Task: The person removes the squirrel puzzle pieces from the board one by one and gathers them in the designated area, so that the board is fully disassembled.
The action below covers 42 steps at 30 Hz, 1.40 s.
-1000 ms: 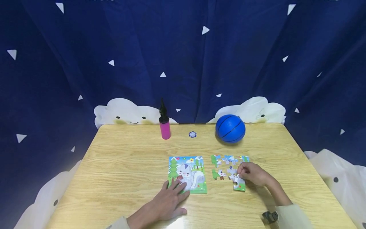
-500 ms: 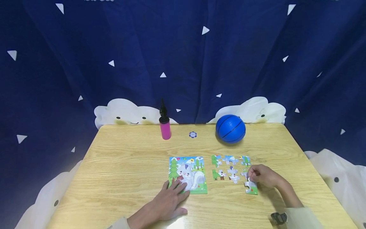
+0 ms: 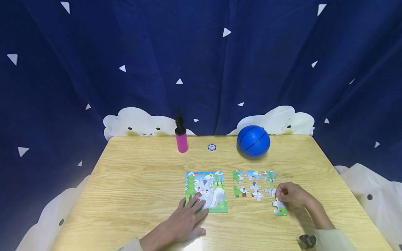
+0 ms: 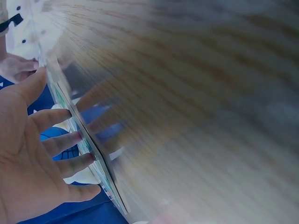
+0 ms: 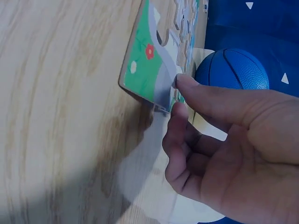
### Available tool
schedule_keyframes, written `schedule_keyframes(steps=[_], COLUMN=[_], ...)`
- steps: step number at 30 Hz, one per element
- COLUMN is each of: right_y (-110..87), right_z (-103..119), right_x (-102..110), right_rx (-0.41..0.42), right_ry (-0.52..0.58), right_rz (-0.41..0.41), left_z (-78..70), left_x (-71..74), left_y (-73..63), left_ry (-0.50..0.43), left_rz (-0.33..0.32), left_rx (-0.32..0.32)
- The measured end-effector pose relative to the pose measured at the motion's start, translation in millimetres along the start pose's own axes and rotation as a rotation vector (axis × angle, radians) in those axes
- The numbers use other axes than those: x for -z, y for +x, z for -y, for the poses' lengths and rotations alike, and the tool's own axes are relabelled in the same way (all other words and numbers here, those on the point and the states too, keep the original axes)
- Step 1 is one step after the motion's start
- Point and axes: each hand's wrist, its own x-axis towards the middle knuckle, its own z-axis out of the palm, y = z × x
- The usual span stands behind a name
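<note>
My right hand pinches a corner puzzle piece by its upper part, between thumb and index finger. In the right wrist view that piece shows green grass, a red flower and a grey-white tail. Left of it lie several puzzle pieces in two rows, with gaps between them. My left hand rests its spread fingertips on the lower left of a square squirrel picture board. In the left wrist view the straight fingers of the left hand touch the board's edge.
Everything lies on a light wooden table. At the back stand a pink and black hand pump and a blue ball, with a blue and white round chip between them. A dark blue curtain hangs behind.
My right hand has moved right and slightly toward me with the corner piece, away from the middle pieces, uncovering the right-hand one in the second row. The left hand has stayed still.
</note>
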Motion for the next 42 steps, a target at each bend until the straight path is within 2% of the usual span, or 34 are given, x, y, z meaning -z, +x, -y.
schedule_keyframes(steps=[8, 15, 22, 29, 34, 38, 42], right_y=[7.6, 25.0, 42.3, 57.9, 68.1, 73.8, 75.5], right_z=[3.2, 20.2, 50.3, 92.7, 120.1, 133.5, 140.5], right_x=[-1.1, -10.5, -28.5, -45.0, -60.0, -74.1, -85.7], right_rx=[0.016, 0.049, 0.125, 0.198, 0.266, 0.32, 0.369], right_ry=[0.007, 0.027, 0.024, 0.04, -0.019, -0.03, -0.042], right_rz=[-0.035, -0.064, -0.05, -0.006, 0.016, 0.047, 0.068], left_z=[0.4, 0.8, 3.1, 5.6, 8.4, 11.1, 13.3], left_x=[-0.3, -3.0, -0.7, 2.7, 5.0, 4.2, 2.0], left_y=[-1.0, -1.7, -2.4, -6.3, -9.1, -13.1, -17.3], left_ry=[-0.006, 0.002, -0.037, -0.067, -0.097, -0.095, -0.086], left_rz=[-0.028, -0.045, -0.017, -0.013, -0.005, -0.019, -0.064], left_rx=[-0.007, -0.007, 0.012, 0.027, 0.046, 0.059, 0.045])
